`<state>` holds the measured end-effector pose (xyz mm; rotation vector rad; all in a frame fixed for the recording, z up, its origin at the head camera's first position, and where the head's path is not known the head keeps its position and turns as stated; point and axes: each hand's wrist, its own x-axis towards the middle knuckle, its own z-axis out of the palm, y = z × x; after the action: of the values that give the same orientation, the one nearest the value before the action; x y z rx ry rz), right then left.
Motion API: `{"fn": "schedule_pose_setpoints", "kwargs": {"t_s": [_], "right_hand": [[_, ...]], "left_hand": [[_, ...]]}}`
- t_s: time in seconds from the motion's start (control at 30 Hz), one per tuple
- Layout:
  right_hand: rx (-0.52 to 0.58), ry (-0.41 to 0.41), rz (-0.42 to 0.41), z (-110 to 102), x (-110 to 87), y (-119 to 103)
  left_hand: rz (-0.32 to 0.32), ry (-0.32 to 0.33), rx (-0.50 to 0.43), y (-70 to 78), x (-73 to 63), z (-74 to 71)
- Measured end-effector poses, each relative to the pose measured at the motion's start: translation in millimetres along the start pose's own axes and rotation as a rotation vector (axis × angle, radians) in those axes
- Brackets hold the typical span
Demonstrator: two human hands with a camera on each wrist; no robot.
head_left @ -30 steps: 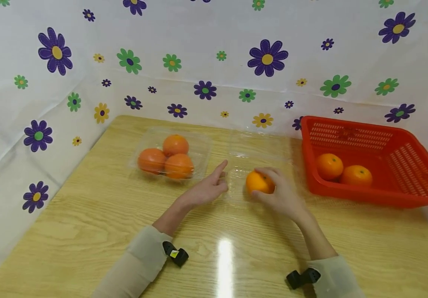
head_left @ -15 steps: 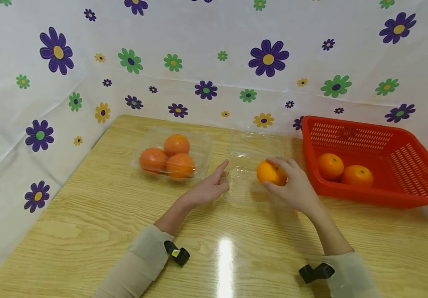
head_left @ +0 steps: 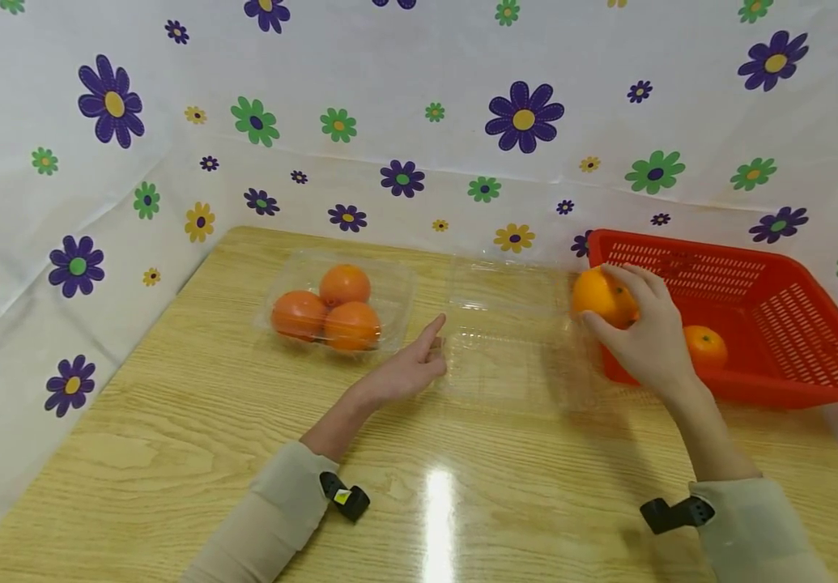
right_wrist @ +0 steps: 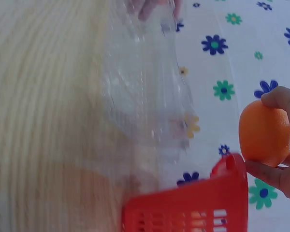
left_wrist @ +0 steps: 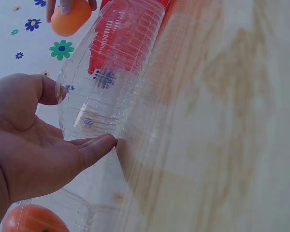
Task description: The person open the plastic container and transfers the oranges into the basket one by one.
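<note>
My right hand (head_left: pixel 644 324) grips an orange (head_left: pixel 603 298) between thumb and fingers, at the left rim of the red basket (head_left: pixel 742 387) in the head view. In the right wrist view, the held orange (right_wrist: pixel 265 134) shows above the basket rim. A second orange (head_left: pixel 706 346) lies inside the basket, partly behind my hand. My left hand (head_left: pixel 407 371) rests at the left side of an open clear plastic clamshell (head_left: pixel 495 368), which holds no fruit. In the left wrist view, fingertips (left_wrist: pixel 104 145) touch the clamshell's corner.
Left of the hands stands another clear clamshell (head_left: pixel 393 283) with three redder orange fruits (head_left: pixel 351 325) in it. Behind the wooden table (head_left: pixel 193 437) hangs a white flower-print cloth (head_left: pixel 433 138). The empty clamshell's raised lid (head_left: pixel 502 283) stands toward the cloth.
My right hand has lifted the orange out of the middle clamshell and moved it right and back to the basket's rim. My left hand has stayed in place.
</note>
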<state>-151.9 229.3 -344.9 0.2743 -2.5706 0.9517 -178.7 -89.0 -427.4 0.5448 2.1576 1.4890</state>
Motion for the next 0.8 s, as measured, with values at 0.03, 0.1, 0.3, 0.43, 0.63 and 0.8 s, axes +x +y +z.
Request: {"fn": "schedule_pose_setpoints", "kwargs": {"t_s": [0.03,0.1,0.3,0.43,0.63,0.8], "right_hand": [[-0.014,0.007,0.01,-4.9,1.3,3.1],[-0.036,0.015,0.037,-14.6,3.2,9.9],[-0.097,0.031,0.132,-43.0,7.4,37.4],[-0.123,0.027,0.222,-57.0,8.2,59.1],[-0.166,-0.003,0.345,-74.0,5.2,90.3],[-0.19,-0.038,0.446,-88.8,3.9,110.8]], "left_hand": [[0.0,-0.002,-0.001,-0.4,0.1,-0.3],[0.003,-0.004,0.0,-0.6,0.2,-0.6],[-0.002,-0.009,-0.016,0.2,-0.8,-1.5],[-0.007,-0.004,-0.028,-0.7,-0.7,-1.6],[-0.007,-0.009,-0.019,0.5,-1.2,-1.0],[-0.002,-0.006,-0.009,0.9,-1.1,-0.2]]}}
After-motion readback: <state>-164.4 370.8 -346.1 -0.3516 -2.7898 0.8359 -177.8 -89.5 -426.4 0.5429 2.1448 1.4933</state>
